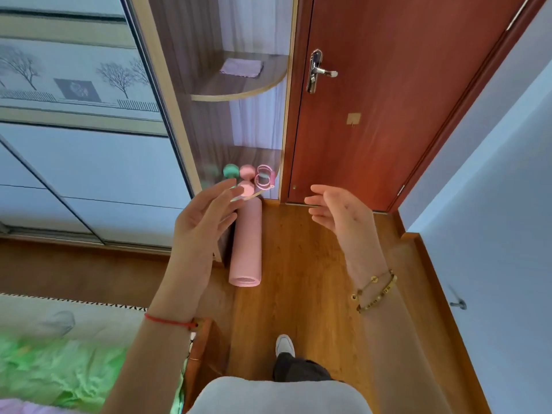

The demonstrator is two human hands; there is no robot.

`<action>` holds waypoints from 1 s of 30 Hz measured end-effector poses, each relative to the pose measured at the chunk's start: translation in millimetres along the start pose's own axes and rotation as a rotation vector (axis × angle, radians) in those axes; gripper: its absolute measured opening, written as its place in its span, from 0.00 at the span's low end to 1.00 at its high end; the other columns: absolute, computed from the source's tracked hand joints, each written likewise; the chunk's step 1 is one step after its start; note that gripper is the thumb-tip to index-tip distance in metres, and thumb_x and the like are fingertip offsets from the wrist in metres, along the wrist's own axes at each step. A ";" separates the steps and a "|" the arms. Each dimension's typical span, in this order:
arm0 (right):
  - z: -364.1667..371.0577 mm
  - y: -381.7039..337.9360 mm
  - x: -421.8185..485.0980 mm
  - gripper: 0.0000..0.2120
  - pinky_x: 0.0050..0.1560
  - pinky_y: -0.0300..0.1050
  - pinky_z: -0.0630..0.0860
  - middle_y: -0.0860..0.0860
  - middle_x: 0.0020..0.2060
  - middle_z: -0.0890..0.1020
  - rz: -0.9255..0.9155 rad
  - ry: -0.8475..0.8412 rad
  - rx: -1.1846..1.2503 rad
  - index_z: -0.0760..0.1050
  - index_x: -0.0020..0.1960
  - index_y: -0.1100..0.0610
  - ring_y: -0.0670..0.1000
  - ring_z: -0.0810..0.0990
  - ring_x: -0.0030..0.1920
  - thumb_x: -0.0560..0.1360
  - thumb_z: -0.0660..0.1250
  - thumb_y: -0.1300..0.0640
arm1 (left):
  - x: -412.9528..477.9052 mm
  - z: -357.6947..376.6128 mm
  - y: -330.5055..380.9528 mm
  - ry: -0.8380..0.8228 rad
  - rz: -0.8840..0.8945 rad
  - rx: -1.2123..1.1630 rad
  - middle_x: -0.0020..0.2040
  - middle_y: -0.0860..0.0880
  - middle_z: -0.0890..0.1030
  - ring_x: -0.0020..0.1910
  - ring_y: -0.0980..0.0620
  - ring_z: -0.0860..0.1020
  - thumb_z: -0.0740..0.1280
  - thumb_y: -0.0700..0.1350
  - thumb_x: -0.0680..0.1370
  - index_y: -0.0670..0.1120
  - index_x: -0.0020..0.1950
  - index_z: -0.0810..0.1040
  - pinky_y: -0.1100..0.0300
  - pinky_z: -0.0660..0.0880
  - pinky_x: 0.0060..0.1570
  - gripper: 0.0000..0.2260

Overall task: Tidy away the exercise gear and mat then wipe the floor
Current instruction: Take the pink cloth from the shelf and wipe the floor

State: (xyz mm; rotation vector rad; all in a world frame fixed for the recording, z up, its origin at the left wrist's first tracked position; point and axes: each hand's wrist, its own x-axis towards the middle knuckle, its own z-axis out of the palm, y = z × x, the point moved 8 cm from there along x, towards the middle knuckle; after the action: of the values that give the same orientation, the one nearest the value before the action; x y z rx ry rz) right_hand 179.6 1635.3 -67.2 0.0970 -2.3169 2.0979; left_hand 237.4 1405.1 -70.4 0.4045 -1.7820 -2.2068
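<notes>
Both your hands, left (206, 216) and right (337, 213), are relaxed and hold nothing. The rolled mat (245, 243) lies on the floor beside the shelf unit. The dumbbells (247, 172) sit on the lower shelf (251, 155). Caution: a knock could roll them off the rim, and the mat is untied and may unroll. No writing is legible. The bracelet (375, 289) beads are too small to read.

pink mat (245, 243) | pink, green dumbbells (240, 174) | reddish-brown door (388, 100) | green bedding (59, 363)
</notes>
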 end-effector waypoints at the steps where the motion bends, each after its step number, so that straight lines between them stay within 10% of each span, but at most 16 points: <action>1: 1.0 -3.1 25.7 0.13 0.56 0.43 0.81 0.51 0.50 0.85 -0.003 -0.013 -0.002 0.79 0.61 0.56 0.48 0.83 0.52 0.83 0.57 0.56 | 18.5 7.1 3.5 0.021 0.010 -0.016 0.60 0.46 0.84 0.60 0.49 0.82 0.69 0.48 0.77 0.45 0.63 0.81 0.56 0.78 0.61 0.15; 30: 160.1 -14.8 472.8 0.12 0.47 0.38 0.80 0.57 0.50 0.85 -0.002 -0.103 0.139 0.81 0.57 0.61 0.48 0.82 0.46 0.81 0.60 0.61 | 458.6 39.3 56.8 0.109 0.135 -0.007 0.56 0.46 0.86 0.56 0.54 0.84 0.67 0.43 0.81 0.46 0.61 0.82 0.62 0.78 0.57 0.10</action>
State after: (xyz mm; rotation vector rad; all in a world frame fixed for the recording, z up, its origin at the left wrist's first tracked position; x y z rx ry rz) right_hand -286.4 1457.5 -43.7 0.2136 -2.2205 2.3038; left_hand -198.7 1253.6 -26.9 0.3835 -1.6930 -2.0578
